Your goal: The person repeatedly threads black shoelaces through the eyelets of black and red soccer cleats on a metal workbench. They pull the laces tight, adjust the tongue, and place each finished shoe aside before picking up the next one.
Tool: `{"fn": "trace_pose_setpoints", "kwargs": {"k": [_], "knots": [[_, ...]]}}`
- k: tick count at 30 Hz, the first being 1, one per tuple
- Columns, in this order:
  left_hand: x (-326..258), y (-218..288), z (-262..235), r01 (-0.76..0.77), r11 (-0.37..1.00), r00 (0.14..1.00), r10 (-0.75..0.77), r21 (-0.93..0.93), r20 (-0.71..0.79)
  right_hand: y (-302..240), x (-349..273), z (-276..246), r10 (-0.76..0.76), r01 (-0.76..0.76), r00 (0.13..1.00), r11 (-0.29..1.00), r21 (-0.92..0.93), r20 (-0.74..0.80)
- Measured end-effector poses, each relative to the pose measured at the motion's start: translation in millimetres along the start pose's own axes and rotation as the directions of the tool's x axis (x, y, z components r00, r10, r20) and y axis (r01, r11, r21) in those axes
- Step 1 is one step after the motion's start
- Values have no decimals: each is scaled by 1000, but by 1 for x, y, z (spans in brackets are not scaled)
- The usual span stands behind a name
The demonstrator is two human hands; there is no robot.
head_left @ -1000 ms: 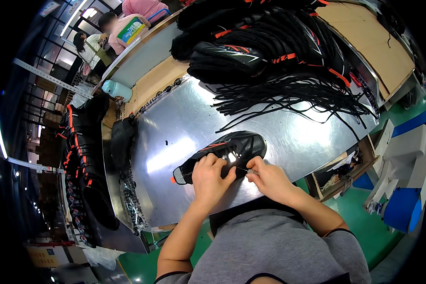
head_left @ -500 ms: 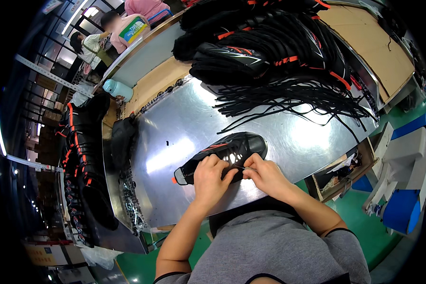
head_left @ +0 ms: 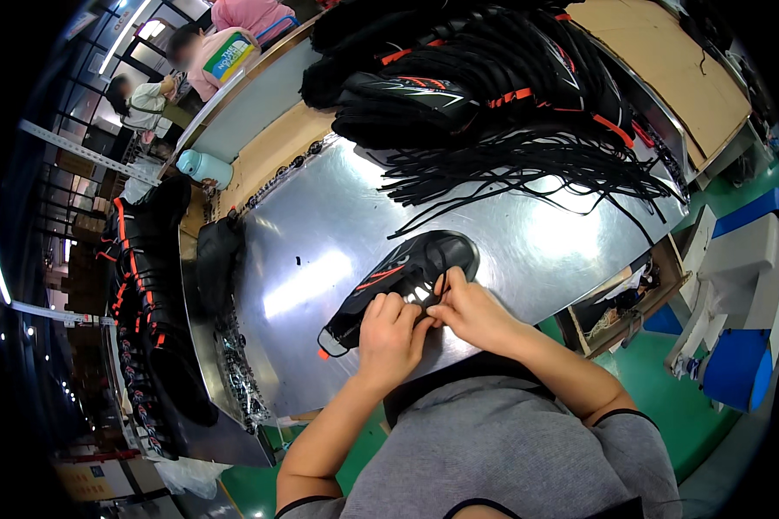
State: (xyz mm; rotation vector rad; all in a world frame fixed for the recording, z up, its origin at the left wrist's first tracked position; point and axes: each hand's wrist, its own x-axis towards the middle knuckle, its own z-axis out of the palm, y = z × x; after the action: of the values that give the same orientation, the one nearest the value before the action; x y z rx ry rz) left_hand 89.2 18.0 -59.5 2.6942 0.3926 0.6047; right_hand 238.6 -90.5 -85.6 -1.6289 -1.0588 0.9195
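A black sports shoe (head_left: 400,266) with orange and white side stripes lies on the metal tabletop, toe toward the far right, an orange tab at its heel. My left hand (head_left: 389,337) is closed on the shoe's near side, fingers curled over its opening edge. Beside it, my right hand (head_left: 474,313) pinches at the lacing with thumb and forefinger. A black shoelace (head_left: 442,256) loops over the front of the shoe up to those fingertips. The pinched part itself is mostly hidden by my fingers, and the hands nearly touch.
A bundle of loose black laces (head_left: 528,177) spreads before a pile of black and orange shoe uppers (head_left: 459,95). More uppers (head_left: 143,294) line the left side. A light blue bottle (head_left: 204,167) stands at the far left, with an open drawer (head_left: 619,316) at the right. Other people sit beyond.
The shoe has turned a little, its striped side showing more. My right hand has shifted slightly up and left, closer to my left hand, which has moved slightly down. The whole view has shifted slightly.
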Motion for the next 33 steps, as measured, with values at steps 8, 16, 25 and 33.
{"fn": "trace_pose_setpoints", "kwargs": {"k": [8,16,25,33], "knots": [[-4,17,5,36,996,999,-33,84,-28,1,-5,17,-9,-21,983,987,-157,-184],[-9,6,-11,1,995,999,-6,96,49,3,-19,13,-56,24,988,976,-219,-141],[-8,1,-27,-219,950,976,208,224,69,-41,-26,-63,-383,387,919,921,33,-91],[-24,-3,-30,-136,949,990,139,284,12,-22,7,5,-394,377,915,765,-521,83]]}}
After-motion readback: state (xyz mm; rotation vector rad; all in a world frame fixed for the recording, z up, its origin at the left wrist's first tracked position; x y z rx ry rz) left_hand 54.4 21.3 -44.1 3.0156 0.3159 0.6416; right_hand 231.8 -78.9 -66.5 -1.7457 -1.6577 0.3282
